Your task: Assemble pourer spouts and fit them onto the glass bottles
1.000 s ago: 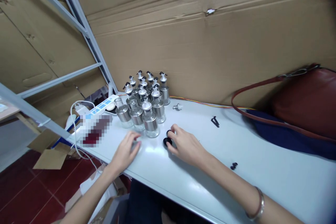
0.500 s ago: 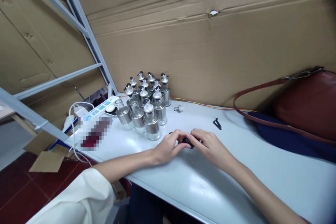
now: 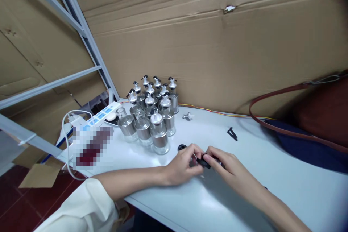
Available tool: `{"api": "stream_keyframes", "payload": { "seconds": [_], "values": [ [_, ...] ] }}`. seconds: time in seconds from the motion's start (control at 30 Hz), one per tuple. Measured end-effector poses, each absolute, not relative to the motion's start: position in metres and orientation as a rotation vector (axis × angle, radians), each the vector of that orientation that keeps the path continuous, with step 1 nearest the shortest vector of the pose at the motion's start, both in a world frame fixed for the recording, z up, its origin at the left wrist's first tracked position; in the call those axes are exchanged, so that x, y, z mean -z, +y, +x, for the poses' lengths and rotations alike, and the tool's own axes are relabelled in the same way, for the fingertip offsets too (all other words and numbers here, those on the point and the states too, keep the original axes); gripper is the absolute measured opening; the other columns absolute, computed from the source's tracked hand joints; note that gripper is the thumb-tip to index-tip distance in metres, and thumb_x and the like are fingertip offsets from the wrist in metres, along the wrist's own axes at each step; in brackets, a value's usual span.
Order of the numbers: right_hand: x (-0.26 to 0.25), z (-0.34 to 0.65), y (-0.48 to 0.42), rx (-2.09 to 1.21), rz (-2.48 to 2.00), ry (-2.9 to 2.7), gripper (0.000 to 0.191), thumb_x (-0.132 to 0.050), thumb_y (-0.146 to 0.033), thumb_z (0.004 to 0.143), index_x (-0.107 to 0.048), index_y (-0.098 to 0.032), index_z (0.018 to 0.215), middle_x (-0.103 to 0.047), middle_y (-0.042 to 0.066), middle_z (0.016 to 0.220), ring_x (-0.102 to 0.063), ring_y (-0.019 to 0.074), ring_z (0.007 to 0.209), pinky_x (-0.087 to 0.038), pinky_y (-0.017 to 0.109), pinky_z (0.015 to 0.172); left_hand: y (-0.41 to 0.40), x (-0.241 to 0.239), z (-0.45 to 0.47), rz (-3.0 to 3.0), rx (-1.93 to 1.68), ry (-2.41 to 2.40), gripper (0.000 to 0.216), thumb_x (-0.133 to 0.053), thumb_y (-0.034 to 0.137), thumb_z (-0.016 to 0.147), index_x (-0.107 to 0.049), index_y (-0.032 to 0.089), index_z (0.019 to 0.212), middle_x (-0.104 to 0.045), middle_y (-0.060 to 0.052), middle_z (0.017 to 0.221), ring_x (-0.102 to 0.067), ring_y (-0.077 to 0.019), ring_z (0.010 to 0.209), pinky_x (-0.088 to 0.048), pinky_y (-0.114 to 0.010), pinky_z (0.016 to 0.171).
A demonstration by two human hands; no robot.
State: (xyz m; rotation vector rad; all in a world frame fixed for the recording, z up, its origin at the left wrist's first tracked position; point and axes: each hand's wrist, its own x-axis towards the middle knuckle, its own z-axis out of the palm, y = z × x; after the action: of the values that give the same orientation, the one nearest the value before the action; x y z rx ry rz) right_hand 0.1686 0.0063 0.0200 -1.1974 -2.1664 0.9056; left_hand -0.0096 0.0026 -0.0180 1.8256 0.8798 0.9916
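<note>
Close together over the table [image 3: 190,203], my left hand [image 3: 187,165] and my right hand [image 3: 225,163] both grip a small black plastic part [image 3: 203,162]; my fingers cover much of it. A round black piece [image 3: 182,147] lies just beyond my left fingers. To the left stand several glass bottles with metal bands, most topped by silver pourer spouts with black levers. Two at the front left, an open bottle [image 3: 126,127] and another open bottle [image 3: 143,128], have bare necks. A loose silver pourer top [image 3: 188,116] and some black levers [image 3: 232,134] lie farther back.
At the left are a white power strip [image 3: 104,114], a white cable [image 3: 65,127] and a metal frame post [image 3: 89,40]. A brown bag [image 3: 323,108] rests on dark blue cloth [image 3: 288,145] at the right. Cardboard [image 3: 190,50] lines the back.
The view has shifted slightly. Both hands still hold the black part, now turned a little between the fingers, and the round black piece beside my left hand shows more fully.
</note>
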Motion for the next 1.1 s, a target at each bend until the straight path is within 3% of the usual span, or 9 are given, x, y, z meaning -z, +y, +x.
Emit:
{"api": "stream_keyframes", "payload": {
  "seconds": [0.1,0.23,0.33,0.47,0.73,0.9,1.0,1.1],
  "values": [
    [-0.020,0.166,0.003,-0.903,-1.177,-2.160,0.031,-0.039,-0.043,0.094,-0.055,-0.021,0.077,-0.061,0.002,0.071,-0.055,0.0169,0.064,-0.045,0.028,0.062,0.003,0.018,-0.011,1.857,-1.029,0.845,0.025,-0.054,0.008,0.071,-0.035,0.022,0.079,-0.048,-0.002,0.092,-0.047,-0.0151,0.084,-0.042,-0.028,0.077],
    [-0.018,0.166,0.001,-0.885,-1.214,-2.163,0.029,-0.041,-0.043,0.095,-0.057,-0.021,0.085,-0.065,0.003,0.077,-0.058,0.0171,0.064,-0.046,0.027,0.057,0.003,0.017,-0.012,1.809,-1.130,0.816,0.014,-0.048,0.010,0.081,-0.040,0.021,0.082,-0.049,-0.005,0.098,-0.050,-0.0169,0.092,-0.043,-0.031,0.084],
    [-0.018,0.167,0.001,-0.840,-1.178,-2.171,0.029,-0.038,-0.039,0.095,-0.057,-0.021,0.082,-0.064,0.002,0.074,-0.059,0.0167,0.063,-0.047,0.027,0.059,0.002,0.017,-0.012,1.718,-1.130,0.785,0.010,-0.052,0.018,0.085,-0.043,0.020,0.090,-0.051,-0.005,0.096,-0.051,-0.0161,0.089,-0.044,-0.031,0.081],
    [-0.016,0.169,0.003,-0.863,-1.166,-2.208,0.034,-0.035,-0.037,0.096,-0.057,-0.021,0.077,-0.065,0.002,0.069,-0.060,0.0166,0.060,-0.047,0.026,0.057,0.001,0.013,-0.012,1.574,-1.016,0.864,0.020,-0.060,0.028,0.083,-0.044,0.020,0.091,-0.051,-0.001,0.088,-0.049,-0.0132,0.077,-0.042,-0.028,0.073],
    [-0.011,0.169,0.003,-0.835,-1.291,-2.224,0.030,-0.034,-0.032,0.097,-0.061,-0.021,0.091,-0.069,0.003,0.080,-0.064,0.0166,0.067,-0.048,0.027,0.063,0.008,0.007,-0.012,1.375,-0.842,0.918,0.018,-0.058,0.025,0.079,-0.043,0.020,0.088,-0.044,0.004,0.076,-0.040,-0.0106,0.069,-0.034,-0.025,0.066],
    [-0.016,0.170,-0.004,-0.709,-1.279,-2.151,0.017,-0.042,-0.021,0.090,-0.048,-0.024,0.107,-0.059,-0.001,0.076,-0.056,0.0120,0.057,-0.046,0.022,0.054,0.008,0.005,-0.015,1.350,-0.819,0.859,0.018,-0.056,0.028,0.080,-0.041,0.020,0.087,-0.044,0.003,0.080,-0.042,-0.0111,0.072,-0.035,-0.025,0.067],
    [-0.015,0.173,-0.006,-0.667,-1.220,-2.098,0.030,-0.045,-0.012,0.080,-0.039,-0.026,0.105,-0.053,0.000,0.089,-0.057,0.0127,0.070,-0.049,0.023,0.062,0.008,0.004,-0.016,1.375,-0.818,0.859,0.017,-0.054,0.028,0.082,-0.041,0.020,0.088,-0.044,0.004,0.076,-0.043,-0.0106,0.069,-0.034,-0.024,0.063],
    [-0.011,0.175,-0.005,-0.761,-1.203,-2.024,0.029,-0.044,-0.011,0.082,-0.037,-0.026,0.106,-0.051,0.003,0.097,-0.058,0.0149,0.082,-0.051,0.025,0.068,0.009,0.005,-0.015,1.352,-0.796,0.869,0.016,-0.054,0.028,0.081,-0.042,0.020,0.090,-0.045,0.006,0.069,-0.041,-0.0089,0.060,-0.032,-0.023,0.058]
  ]
}}
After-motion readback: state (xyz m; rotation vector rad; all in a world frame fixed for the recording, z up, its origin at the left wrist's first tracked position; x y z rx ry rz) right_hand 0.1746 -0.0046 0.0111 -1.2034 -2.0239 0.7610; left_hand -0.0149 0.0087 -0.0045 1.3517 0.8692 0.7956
